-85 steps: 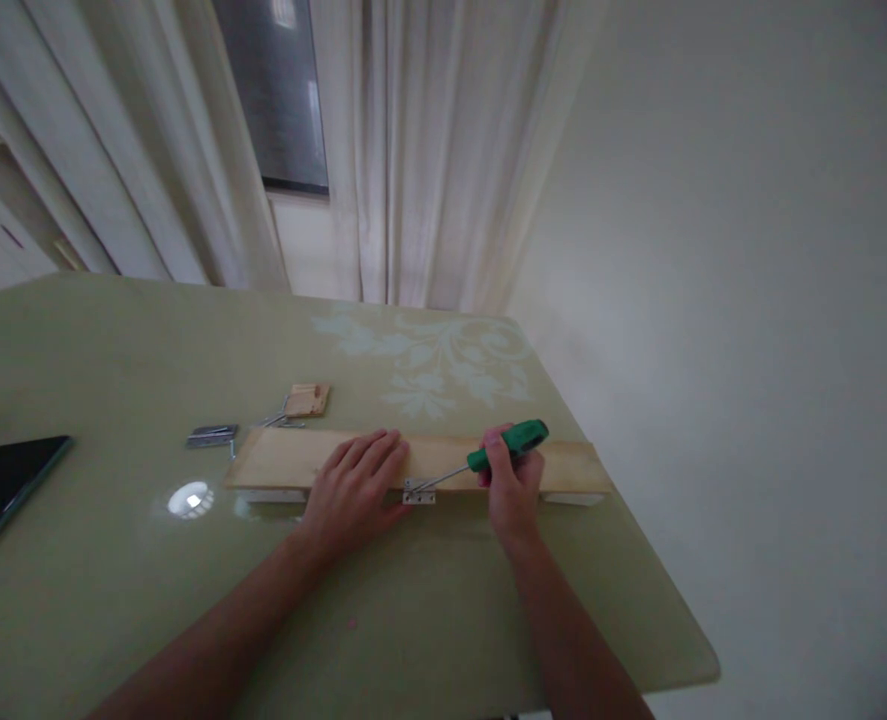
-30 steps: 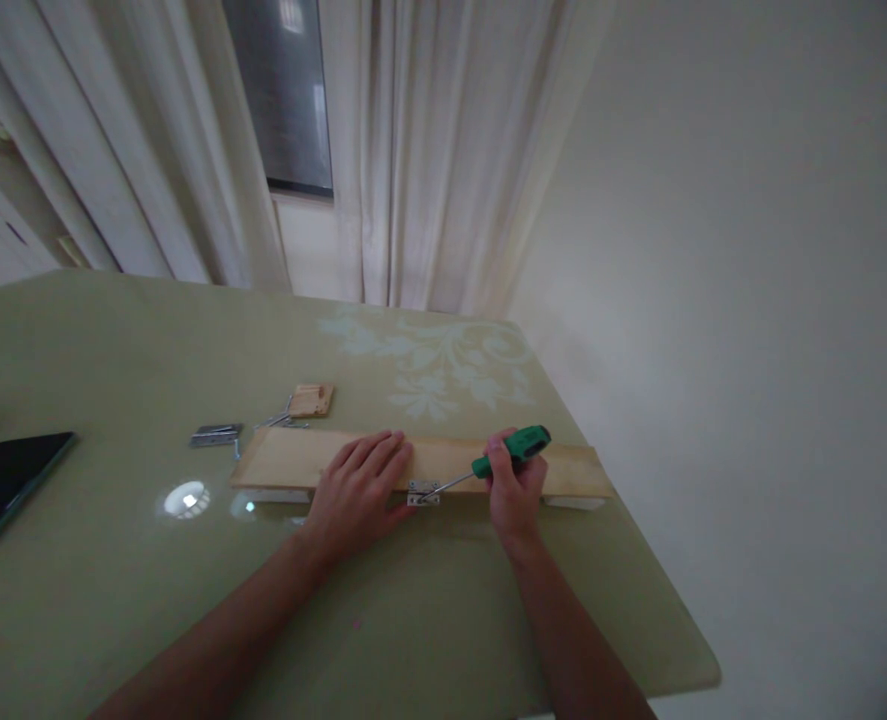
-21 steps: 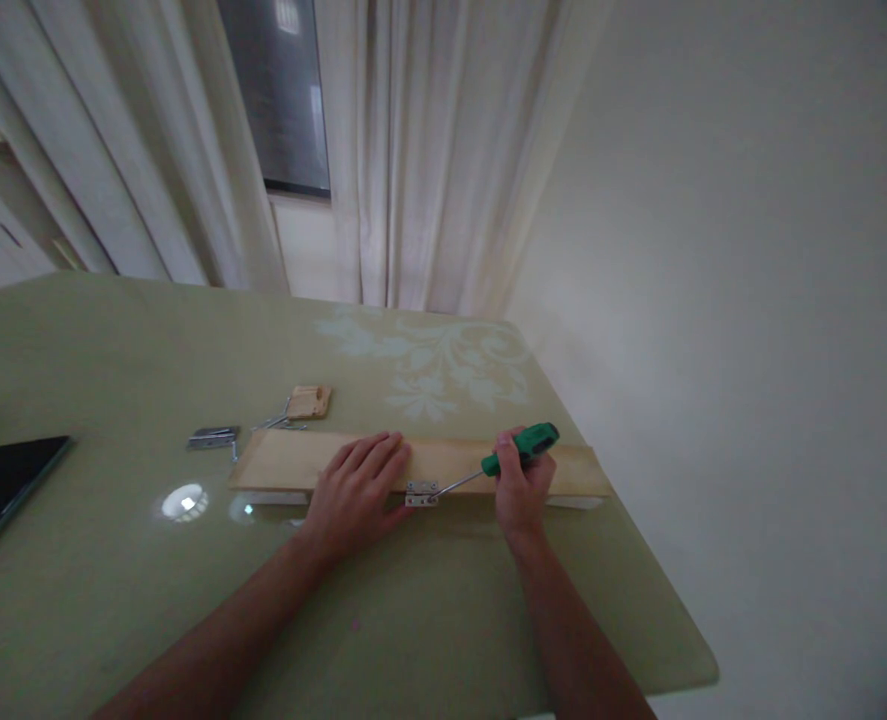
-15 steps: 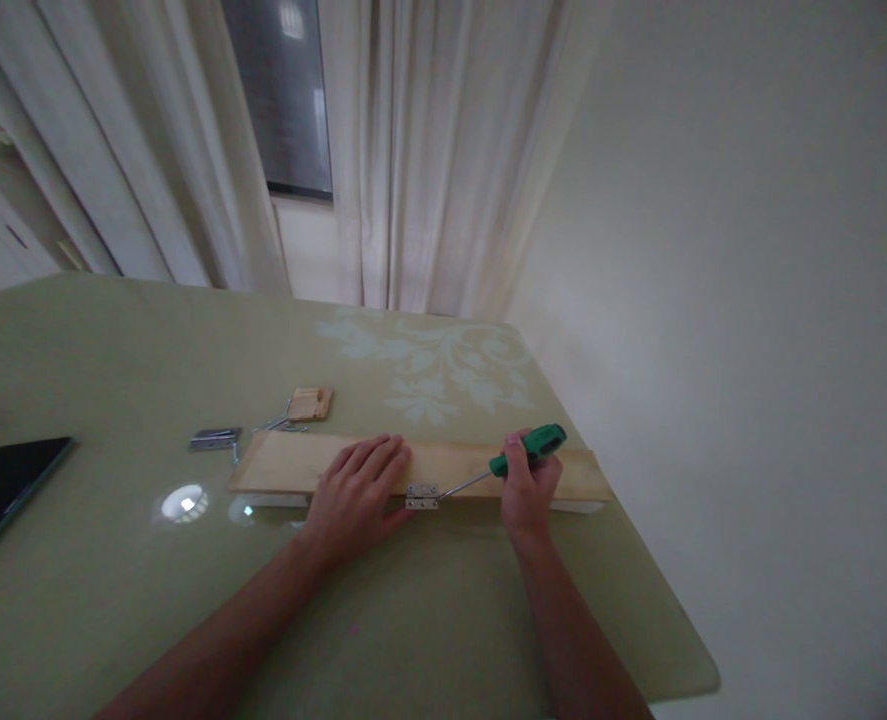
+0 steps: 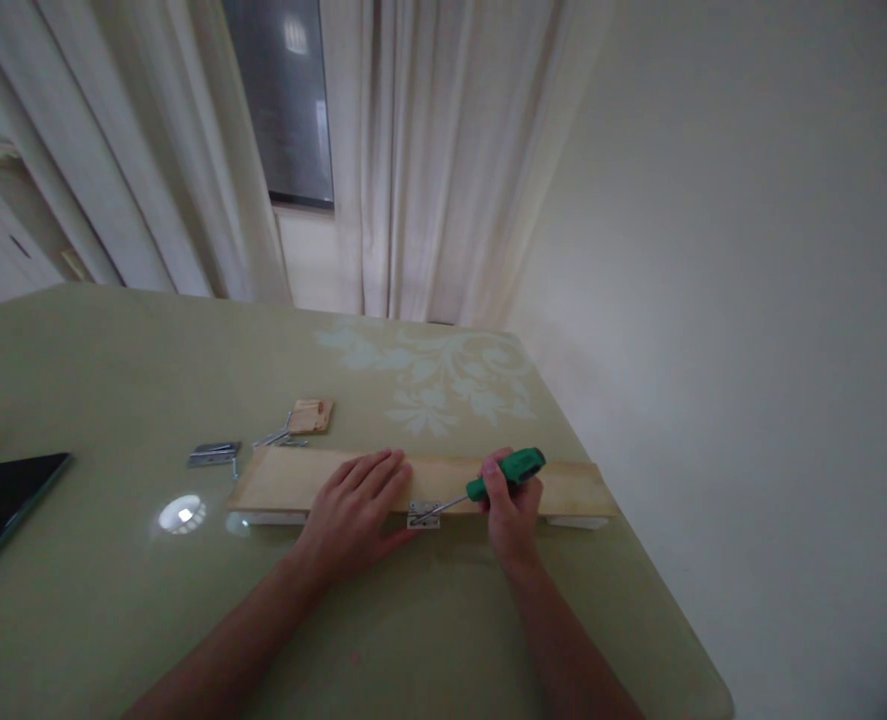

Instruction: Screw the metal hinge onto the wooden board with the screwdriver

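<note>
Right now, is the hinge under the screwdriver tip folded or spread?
The hinge is spread: one leaf lies against the board, the other shows beyond its near edge.

Board (image 5: 443,482) mid pt hidden under L hand (image 5: 354,508); screwdriver (image 5: 480,489) tip at board's near edge too small to read. Black tablet (image 5: 9,500), left of board, cut off.

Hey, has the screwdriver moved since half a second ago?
Yes, left: the screwdriver pointed at the right end of the hinge then; now its shaft reaches across the hinge toward the left side.
</note>
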Tool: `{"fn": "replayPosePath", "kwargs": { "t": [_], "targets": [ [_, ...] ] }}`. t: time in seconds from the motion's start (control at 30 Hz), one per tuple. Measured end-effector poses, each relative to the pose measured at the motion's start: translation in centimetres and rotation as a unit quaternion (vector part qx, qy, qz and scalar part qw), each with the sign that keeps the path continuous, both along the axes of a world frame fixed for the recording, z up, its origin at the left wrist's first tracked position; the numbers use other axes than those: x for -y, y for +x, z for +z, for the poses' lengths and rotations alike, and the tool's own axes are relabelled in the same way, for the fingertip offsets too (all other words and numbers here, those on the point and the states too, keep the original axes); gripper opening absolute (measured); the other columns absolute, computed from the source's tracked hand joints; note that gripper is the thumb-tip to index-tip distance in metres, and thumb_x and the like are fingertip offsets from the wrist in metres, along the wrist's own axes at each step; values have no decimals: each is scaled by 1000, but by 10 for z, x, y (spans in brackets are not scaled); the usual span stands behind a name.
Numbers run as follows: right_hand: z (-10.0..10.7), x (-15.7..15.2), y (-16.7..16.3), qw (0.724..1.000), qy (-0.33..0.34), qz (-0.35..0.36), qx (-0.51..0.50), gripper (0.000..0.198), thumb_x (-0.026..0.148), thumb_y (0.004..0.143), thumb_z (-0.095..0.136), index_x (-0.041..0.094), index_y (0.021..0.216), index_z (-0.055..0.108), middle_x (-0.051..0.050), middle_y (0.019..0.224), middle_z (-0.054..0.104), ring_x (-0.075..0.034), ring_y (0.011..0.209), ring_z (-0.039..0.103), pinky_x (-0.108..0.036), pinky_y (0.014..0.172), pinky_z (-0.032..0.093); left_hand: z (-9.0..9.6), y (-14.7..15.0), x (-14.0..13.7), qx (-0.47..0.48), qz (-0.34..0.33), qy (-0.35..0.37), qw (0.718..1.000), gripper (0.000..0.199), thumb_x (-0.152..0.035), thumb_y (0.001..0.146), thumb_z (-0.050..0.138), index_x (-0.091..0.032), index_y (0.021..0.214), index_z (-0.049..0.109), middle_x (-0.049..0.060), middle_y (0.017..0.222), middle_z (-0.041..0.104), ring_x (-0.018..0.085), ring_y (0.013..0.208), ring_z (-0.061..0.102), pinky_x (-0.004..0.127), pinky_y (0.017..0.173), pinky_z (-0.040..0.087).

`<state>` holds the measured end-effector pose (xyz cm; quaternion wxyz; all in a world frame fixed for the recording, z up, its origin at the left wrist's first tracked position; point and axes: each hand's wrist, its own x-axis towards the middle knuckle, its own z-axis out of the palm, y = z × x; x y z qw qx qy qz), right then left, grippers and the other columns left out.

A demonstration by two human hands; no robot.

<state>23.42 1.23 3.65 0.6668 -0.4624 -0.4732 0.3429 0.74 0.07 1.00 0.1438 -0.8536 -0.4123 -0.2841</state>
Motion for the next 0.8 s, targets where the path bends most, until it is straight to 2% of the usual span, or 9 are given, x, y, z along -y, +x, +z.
{"fn": "replayPosePath", "kwargs": {
  "t": [0.23, 0.33, 0.53, 0.8],
  "targets": [
    [1, 0, 1, 1000, 6, 2, 3, 47, 62, 85, 75, 19, 69, 60, 6, 51, 48, -8, 38, 45, -17, 34, 36, -6, -3, -1, 20, -40, 79, 996, 39, -44, 102, 65, -13, 124, 73, 15, 132, 78, 32, 118, 74, 45, 99, 60],
    [-2, -2, 1, 1000, 5, -5, -3, 46, 61, 85, 74, 20, 70, 59, 6, 53, 48, -7, 41, 43, -17, 35, 35, -5, 1, 0, 32, -61, 106, 992, 33, -42, 103, 66, -13, 118, 75, 12, 124, 81, 29, 111, 77, 42, 96, 61],
    [-7, -8, 7, 1000, 7, -15, -10, 44, 58, 83, 76, 19, 69, 60, 5, 57, 48, -7, 45, 41, -18, 38, 35, 0, 9, 1, 39, -89, 126, 987, 30, -39, 104, 66, -13, 112, 77, 11, 116, 83, 25, 103, 79, 40, 90, 64],
    [-3, -9, 10, 999, 7, -34, -15, 42, 56, 80, 77, 19, 71, 61, 5, 55, 52, -8, 43, 41, -21, 39, 38, -5, 8, -1, 36, -98, 145, 984, 26, -35, 102, 69, -13, 112, 77, 13, 115, 83, 26, 99, 80, 39, 82, 65]
  ]
}}
